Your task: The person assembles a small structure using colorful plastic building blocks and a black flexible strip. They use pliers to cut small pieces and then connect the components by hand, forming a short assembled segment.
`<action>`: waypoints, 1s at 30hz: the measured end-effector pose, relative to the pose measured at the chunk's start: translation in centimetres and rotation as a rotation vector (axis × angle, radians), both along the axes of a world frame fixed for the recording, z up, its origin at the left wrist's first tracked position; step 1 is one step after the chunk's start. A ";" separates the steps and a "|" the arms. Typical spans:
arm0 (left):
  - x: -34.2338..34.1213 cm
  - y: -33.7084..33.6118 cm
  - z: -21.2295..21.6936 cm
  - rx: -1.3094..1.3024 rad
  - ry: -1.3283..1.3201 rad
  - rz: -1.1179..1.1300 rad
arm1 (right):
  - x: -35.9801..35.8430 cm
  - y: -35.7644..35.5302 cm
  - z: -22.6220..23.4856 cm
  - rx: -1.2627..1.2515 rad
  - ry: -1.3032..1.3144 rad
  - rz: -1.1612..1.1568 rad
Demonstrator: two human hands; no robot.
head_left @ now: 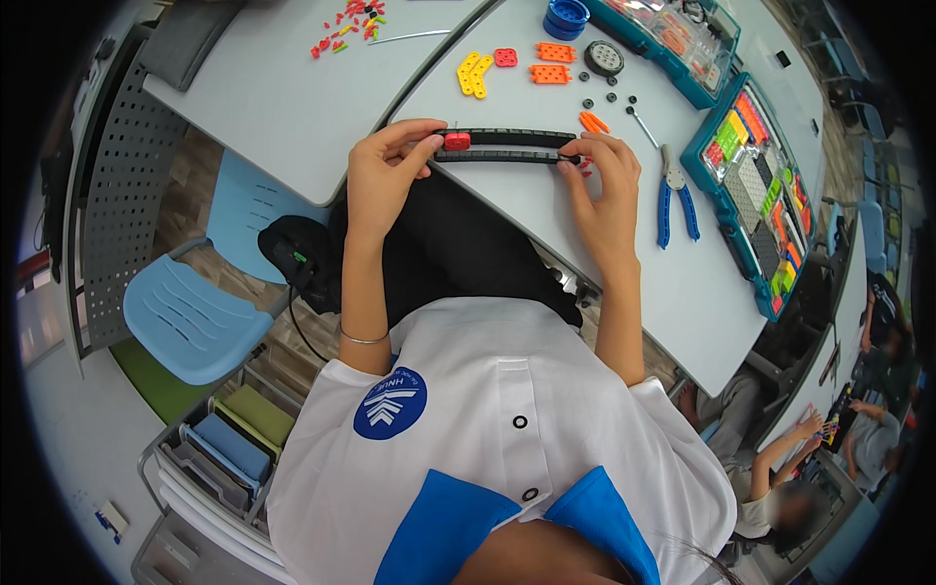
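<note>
A long black ribbed track (pixel 517 136), looking like two parallel strips, stretches between my hands over the table's near edge. My left hand (pixel 392 168) is closed in a pinch at its left end, where a small red block (pixel 456 142) sits between the strips. At the other end, the thumb and fingers of my right hand (pixel 606 180) pinch the track. Small red bits show beside those right fingertips, partly hidden. Closest to my right hand lie orange slim pieces (pixel 594 122) and blue-handled pliers (pixel 673 198).
Yellow angled plates (pixel 475 75), orange plates (pixel 551 74), a grey wheel (pixel 604 58) and blue rings (pixel 565 18) lie farther back. A teal case of sorted parts (pixel 753 175) stands at right. Loose red and green pegs (pixel 353 21) lie far left. A light blue chair (pixel 200 312) is left.
</note>
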State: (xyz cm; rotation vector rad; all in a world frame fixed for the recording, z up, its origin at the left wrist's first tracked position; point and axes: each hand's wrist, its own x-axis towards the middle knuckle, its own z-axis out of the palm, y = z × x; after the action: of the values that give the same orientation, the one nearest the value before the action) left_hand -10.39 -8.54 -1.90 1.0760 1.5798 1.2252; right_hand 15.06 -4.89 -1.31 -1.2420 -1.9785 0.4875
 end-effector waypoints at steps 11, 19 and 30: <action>-0.3 -0.2 -0.6 0.042 0.033 0.007 | 0.1 -0.2 0.0 0.000 -0.027 -0.009; -0.2 0.4 -0.6 0.028 0.115 0.094 | 0.5 -0.3 0.2 -0.026 -0.025 0.021; -2.9 0.9 -1.5 0.270 -1.026 -0.026 | 0.4 0.1 0.0 0.053 -0.101 0.002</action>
State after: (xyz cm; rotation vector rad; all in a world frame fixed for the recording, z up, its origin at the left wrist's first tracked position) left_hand -13.27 -7.65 -3.36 0.4437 0.6185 1.6264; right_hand 15.47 -4.76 -1.33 -1.2538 -2.0634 0.3772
